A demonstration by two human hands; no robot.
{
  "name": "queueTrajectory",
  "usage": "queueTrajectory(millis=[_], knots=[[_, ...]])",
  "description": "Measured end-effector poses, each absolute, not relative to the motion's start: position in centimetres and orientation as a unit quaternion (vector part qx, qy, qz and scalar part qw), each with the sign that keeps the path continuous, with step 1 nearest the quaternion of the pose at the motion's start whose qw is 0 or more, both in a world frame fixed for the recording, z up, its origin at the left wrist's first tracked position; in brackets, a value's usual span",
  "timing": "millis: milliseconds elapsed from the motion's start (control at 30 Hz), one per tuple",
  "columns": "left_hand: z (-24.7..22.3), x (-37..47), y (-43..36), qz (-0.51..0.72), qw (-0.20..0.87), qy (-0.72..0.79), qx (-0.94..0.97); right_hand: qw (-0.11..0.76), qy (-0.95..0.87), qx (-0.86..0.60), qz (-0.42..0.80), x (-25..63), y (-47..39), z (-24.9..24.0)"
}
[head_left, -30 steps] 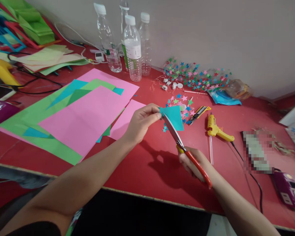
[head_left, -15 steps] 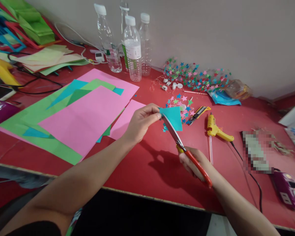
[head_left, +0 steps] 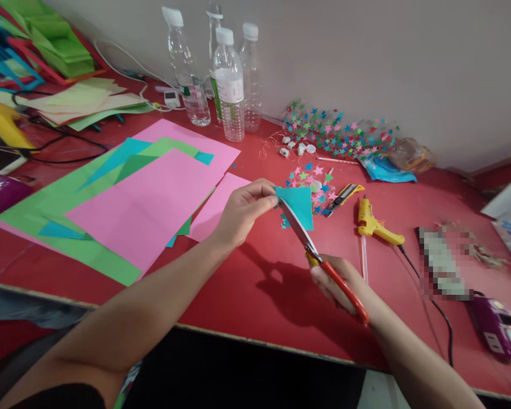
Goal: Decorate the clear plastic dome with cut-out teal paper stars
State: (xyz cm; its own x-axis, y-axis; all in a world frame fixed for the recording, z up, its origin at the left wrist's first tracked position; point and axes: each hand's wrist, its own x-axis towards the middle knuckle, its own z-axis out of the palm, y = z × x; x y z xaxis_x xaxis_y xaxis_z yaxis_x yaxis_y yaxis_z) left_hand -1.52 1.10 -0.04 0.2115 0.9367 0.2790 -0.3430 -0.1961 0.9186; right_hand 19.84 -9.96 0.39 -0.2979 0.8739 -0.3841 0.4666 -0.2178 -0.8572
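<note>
My left hand (head_left: 250, 209) pinches the left corner of a small blue piece of paper (head_left: 298, 205) above the table. A pair of scissors (head_left: 300, 230) with red and yellow handles is in my right hand (head_left: 335, 279), its fingers wrapped round the grips. The blades lie across the left part of the paper, with their tips close to my left thumb. Whether they are fully closed is hard to make out. Behind the paper lies a heap of small paper stars (head_left: 319, 177) in several colours.
Pink and green paper sheets (head_left: 153, 199) cover the left of the red table (head_left: 247, 295). Several plastic bottles (head_left: 230, 85) stand by the wall, a star-covered clear bottle (head_left: 336, 132) lies right of them. A box cutter (head_left: 344, 199), a yellow glue gun (head_left: 377, 226) and a purple power strip (head_left: 500, 329) lie rightward.
The blue paper has tilted slightly, its right edge a little lower. Both hands and the scissors stay almost in place.
</note>
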Motion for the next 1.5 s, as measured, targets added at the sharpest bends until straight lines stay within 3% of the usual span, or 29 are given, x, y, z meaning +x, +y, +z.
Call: queueTrajectory(millis=[1200,1500], knots=[[0.01,-1.41,0.88,0.557,0.553,0.292,0.547,0.193,-0.560,-0.565,0.574,19.45,-9.70,0.93],[-0.14,-1.83,1.14,0.575,0.505,0.313,0.562,0.187,-0.556,-0.570,0.575,19.23,-9.74,1.24]])
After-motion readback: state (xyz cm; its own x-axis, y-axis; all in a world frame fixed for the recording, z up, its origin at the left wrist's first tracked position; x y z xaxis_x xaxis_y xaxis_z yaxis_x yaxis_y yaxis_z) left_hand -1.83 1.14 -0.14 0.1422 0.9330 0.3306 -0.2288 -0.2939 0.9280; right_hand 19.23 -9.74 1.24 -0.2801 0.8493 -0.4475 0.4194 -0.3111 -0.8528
